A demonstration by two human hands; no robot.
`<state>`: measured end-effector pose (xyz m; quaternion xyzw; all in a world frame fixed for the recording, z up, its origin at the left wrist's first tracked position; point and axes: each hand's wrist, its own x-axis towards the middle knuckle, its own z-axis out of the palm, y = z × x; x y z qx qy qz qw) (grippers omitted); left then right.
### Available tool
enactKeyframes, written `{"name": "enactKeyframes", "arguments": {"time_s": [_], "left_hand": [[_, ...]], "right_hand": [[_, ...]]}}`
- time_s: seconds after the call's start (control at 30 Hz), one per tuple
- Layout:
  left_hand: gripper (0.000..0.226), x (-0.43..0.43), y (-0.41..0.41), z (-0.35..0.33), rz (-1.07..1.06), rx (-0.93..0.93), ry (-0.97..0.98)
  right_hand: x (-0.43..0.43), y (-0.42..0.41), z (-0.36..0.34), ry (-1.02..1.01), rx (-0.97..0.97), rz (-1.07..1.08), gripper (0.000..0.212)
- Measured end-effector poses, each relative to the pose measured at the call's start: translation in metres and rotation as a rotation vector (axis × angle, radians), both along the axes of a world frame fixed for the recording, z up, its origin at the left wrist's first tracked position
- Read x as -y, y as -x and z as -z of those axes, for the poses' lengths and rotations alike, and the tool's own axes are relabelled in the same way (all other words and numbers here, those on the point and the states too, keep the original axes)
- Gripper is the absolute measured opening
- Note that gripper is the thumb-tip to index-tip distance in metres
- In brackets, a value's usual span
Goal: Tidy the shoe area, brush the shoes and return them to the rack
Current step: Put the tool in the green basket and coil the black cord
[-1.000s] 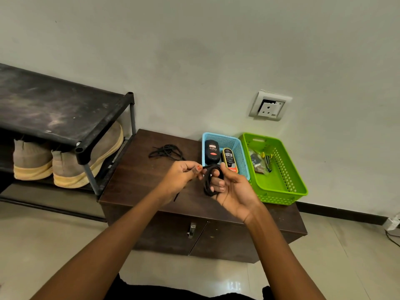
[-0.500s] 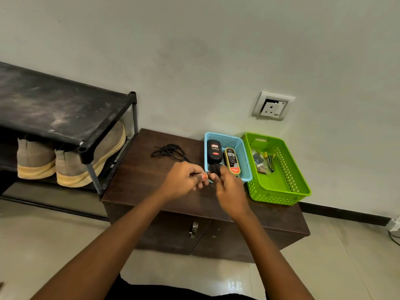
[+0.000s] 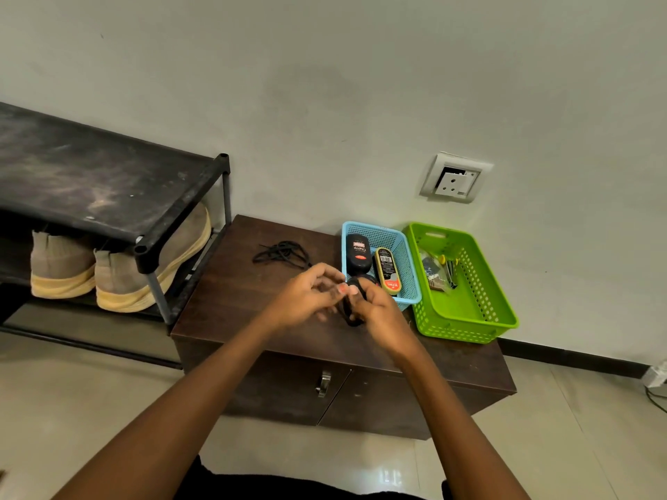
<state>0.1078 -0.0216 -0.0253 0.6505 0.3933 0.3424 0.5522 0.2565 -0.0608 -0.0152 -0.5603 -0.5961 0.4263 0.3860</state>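
- Step in hand (judged): tidying stage. A black lace (image 3: 352, 313) is being wound into a coil; no brushing has begun.
- Left grip (image 3: 306, 301): fingers curled, tips pinching the black lace where the two grips meet.
- Right grip (image 3: 379, 312): closed on the coil, whose loops hang around its fingers.
- Both are held above the dark surface (image 3: 234, 301), near its middle.
- Second lace (image 3: 281, 252): loose tangle on the surface, at 11 o'clock from the grips, apart from them.
- Blue basket (image 3: 406, 247) at 1 o'clock holds polish bottles (image 3: 358, 252); green basket (image 3: 469, 319) just beside it, at 3 o'clock.
- Beige shoes (image 3: 119, 283) sit on the lower shelf of the rack (image 3: 90, 182), at 9 o'clock.
- Next move (judged): secure the free end so the coil holds, then set it down, probably in a basket; the loose tangle needs the same treatment.
- Risk: the coil springs open if the pinch slackens.
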Motion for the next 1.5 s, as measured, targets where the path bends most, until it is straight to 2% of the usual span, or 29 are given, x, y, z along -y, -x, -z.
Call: {"name": "enactKeyframes", "arguments": {"time_s": [0.1, 0.27, 0.4, 0.47, 0.67, 0.87, 1.0, 1.17, 1.23, 1.33, 1.4, 1.47, 1.5], "left_hand": [[0.031, 0.003, -0.004, 0.003, 0.136, 0.060, 0.085], [0.030, 0.002, -0.006, 0.003, 0.006, 0.124, 0.148], [0.035, 0.003, -0.011, -0.003, -0.050, 0.233, 0.222], [0.037, 0.004, -0.015, -0.006, -0.070, 0.300, 0.281], [0.044, 0.012, -0.034, -0.009, -0.076, 0.438, 0.434], [0.034, 0.001, -0.094, -0.026, -0.052, 0.388, 0.377], [0.025, -0.029, -0.151, -0.045, -0.066, 0.223, 0.287], [0.023, -0.057, -0.212, -0.038, -0.202, -0.126, 0.043], [0.026, -0.064, -0.225, -0.029, -0.200, -0.282, -0.059], [0.033, -0.072, -0.235, -0.013, -0.140, -0.432, -0.151], [0.028, -0.074, -0.239, -0.004, -0.081, -0.477, -0.186], [0.020, -0.074, -0.243, 0.000, -0.032, -0.621, -0.302], [0.025, -0.074, -0.248, 0.002, 0.006, -0.718, -0.369]], "right_hand": [[0.002, 0.000, -0.001, 0.162, -0.307, -0.016, 0.018], [0.002, -0.006, 0.002, 0.307, -0.684, 0.011, 0.020], [-0.001, -0.009, 0.004, 0.333, -0.803, 0.072, 0.026], [0.002, -0.012, 0.002, 0.338, -0.772, 0.093, 0.026], [0.008, -0.039, -0.007, 0.355, -0.396, 0.139, 0.019], [0.009, -0.089, -0.027, 0.203, -0.402, 0.233, 0.021], [-0.011, -0.144, -0.041, 0.197, -0.360, 0.325, 0.015], [-0.050, -0.198, -0.035, 0.307, 0.017, 0.383, 0.025], [-0.062, -0.210, -0.024, 0.338, 0.048, 0.382, 0.026], [-0.075, -0.221, -0.004, 0.435, 0.053, 0.358, 0.023], [-0.078, -0.223, 0.008, 0.507, 0.155, 0.327, 0.023], [-0.083, -0.222, 0.019, 0.544, 0.267, 0.296, 0.022], [-0.084, -0.222, 0.025, 0.556, 0.321, 0.280, 0.022]]}}
